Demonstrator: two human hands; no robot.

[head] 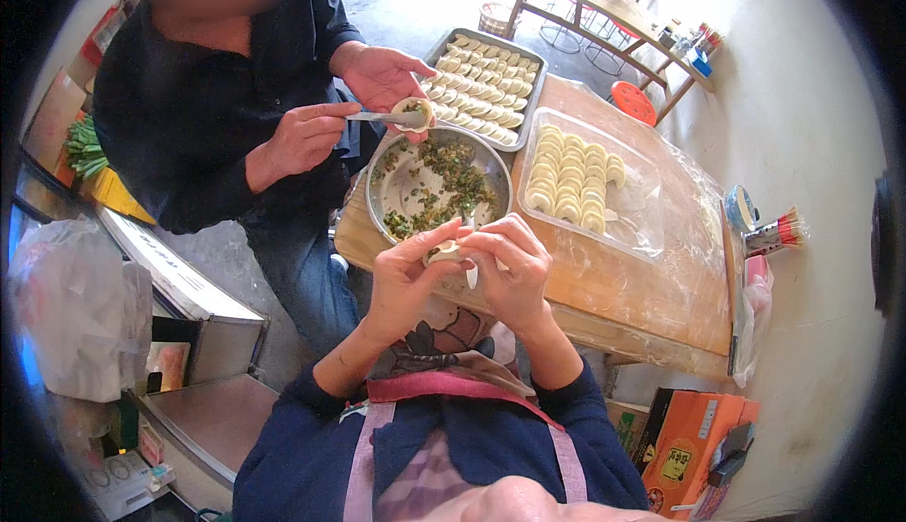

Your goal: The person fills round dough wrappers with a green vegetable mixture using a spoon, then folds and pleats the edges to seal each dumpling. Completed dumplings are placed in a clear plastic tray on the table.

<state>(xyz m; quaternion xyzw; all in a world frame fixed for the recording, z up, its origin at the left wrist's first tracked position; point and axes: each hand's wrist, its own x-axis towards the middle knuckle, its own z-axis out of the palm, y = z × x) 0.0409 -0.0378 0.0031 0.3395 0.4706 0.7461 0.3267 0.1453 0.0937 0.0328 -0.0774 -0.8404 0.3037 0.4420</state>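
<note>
In front of my chest, my left hand [408, 267] and my right hand [512, 261] hold a partly folded dumpling [444, 250] between the fingertips, near the front rim of a round metal bowl [375, 212]. Some filling shows at the dumpling's left side. A slim pale utensil [472, 275], perhaps a spoon, is tucked in my right hand and points downward; its other end is partly hidden by the fingers. Chopped green and brown filling [453, 161] lies in the bowl, thickest along the far and right sides.
Across the bowl, a co-worker's hand [304, 136] presses filling with a flat spatula [386, 118] into a wrapper [413, 113] on their other palm. A metal tray [536, 90] and a clear plastic tray [640, 232] hold rows of dumplings on the floured wooden table [679, 295].
</note>
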